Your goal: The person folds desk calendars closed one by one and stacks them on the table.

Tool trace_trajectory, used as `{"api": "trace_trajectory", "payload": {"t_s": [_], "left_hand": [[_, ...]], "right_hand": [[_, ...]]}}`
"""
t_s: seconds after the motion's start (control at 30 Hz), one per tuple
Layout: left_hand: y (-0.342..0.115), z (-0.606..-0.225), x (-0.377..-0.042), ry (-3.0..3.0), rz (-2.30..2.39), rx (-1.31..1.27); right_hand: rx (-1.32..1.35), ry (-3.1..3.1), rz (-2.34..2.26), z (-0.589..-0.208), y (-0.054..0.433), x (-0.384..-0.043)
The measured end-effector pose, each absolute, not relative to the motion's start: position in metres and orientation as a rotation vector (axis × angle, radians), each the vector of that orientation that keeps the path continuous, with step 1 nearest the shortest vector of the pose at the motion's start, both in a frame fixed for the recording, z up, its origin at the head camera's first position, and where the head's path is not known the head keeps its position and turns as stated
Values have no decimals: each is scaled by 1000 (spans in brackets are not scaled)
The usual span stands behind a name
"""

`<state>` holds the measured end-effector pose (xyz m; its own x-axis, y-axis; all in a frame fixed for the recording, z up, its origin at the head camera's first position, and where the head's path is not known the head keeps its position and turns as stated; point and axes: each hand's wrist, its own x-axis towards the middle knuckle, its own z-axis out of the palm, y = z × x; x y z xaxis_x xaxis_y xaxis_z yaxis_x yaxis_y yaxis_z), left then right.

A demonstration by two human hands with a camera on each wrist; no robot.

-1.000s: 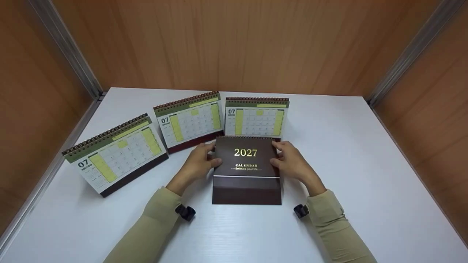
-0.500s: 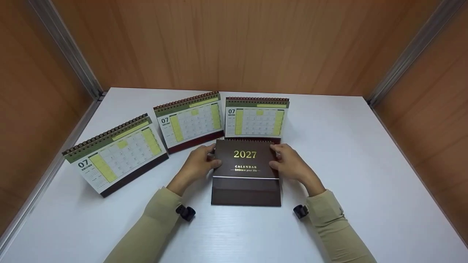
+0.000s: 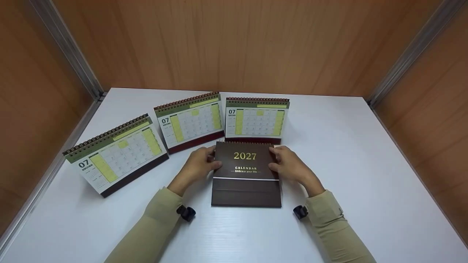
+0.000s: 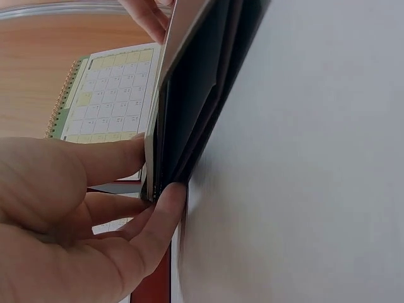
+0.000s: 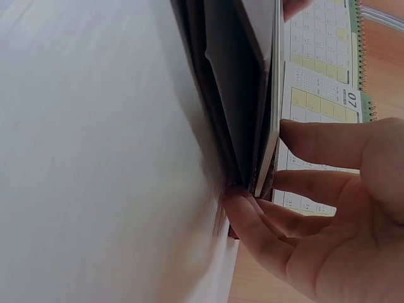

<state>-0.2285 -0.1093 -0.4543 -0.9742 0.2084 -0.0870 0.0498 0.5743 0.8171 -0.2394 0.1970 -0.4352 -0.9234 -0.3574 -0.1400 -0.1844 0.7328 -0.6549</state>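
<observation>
A dark brown desk calendar (image 3: 245,171) with gold "2027" lettering lies low before me, its spiral edge facing away. My left hand (image 3: 198,163) grips its left edge, thumb on the cover side. On the opposite edge my right hand (image 3: 290,163) holds it the same way. The left wrist view shows the left thumb (image 4: 113,161) on one face and fingers under the other, with folded dark boards (image 4: 196,95) between. In the right wrist view, the right thumb (image 5: 322,142) presses the page block and fingers curl beneath the calendar's spiral end.
Three calendars stand open at month 07 behind: one at left (image 3: 120,155), one in the middle (image 3: 190,122), and one at right (image 3: 257,120), directly beyond the brown calendar. They stand on a white table (image 3: 347,153). Wooden panels (image 3: 234,44) enclose the back and sides.
Both hands have drawn the brown calendar slightly toward me. More of the red base of the calendar behind it now shows. The three standing calendars have stayed in place.
</observation>
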Motion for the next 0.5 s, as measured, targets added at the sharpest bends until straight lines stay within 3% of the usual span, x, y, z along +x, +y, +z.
{"api": "trace_trajectory", "payload": {"t_s": [0.5], "left_hand": [[-111, -456, -230, 2666, 1346, 272]], "right_hand": [[-448, 2673, -919, -435, 195, -238]]}}
